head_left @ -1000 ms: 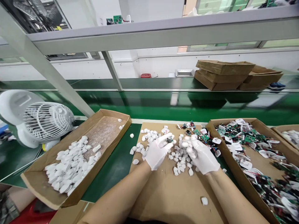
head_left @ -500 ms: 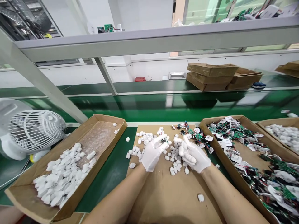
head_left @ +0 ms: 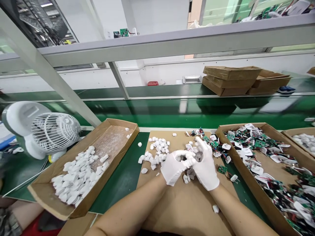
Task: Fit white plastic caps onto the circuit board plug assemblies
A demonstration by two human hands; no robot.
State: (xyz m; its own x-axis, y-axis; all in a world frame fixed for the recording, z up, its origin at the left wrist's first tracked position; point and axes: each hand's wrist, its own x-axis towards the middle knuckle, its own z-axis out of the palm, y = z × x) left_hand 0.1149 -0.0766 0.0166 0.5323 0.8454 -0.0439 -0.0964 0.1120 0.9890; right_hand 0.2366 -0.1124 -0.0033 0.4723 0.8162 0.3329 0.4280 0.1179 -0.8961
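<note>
White gloves [head_left: 205,168]: on both hands, meeting just right of the frame's centre.
Left hand [head_left: 173,167]: fingers curled in, tips against the right hand; a dark patch shows inside the curl. Grip contents hidden, can't tell.
Right hand [head_left: 204,164]: one finger raised, others bent toward the left hand; can't tell if they pinch anything.
Loose white pieces [head_left: 159,146]: clustered left of the hands on the cardboard sheet [head_left: 167,209], more under and between the fingers. One stray piece [head_left: 216,208] lower down, beside the right forearm.
Board parts [head_left: 214,144]: wired to white plates, bunched upper right of the hands, by the right box. One wired board [head_left: 222,169] lies apart, right of the right hand.
Right box [head_left: 270,168]: heaped with similar boards, some bare floor mid-box. Finished or raw stock — can't tell.
Left box [head_left: 113,136]: white pieces piled in the lower half, upper half mostly bare and dusty.
Progress: looks mid-batch, my read — both kinds of part lie loose on the sheet, so sorting or handling there isn't complete. Done count: not readable.
</note>
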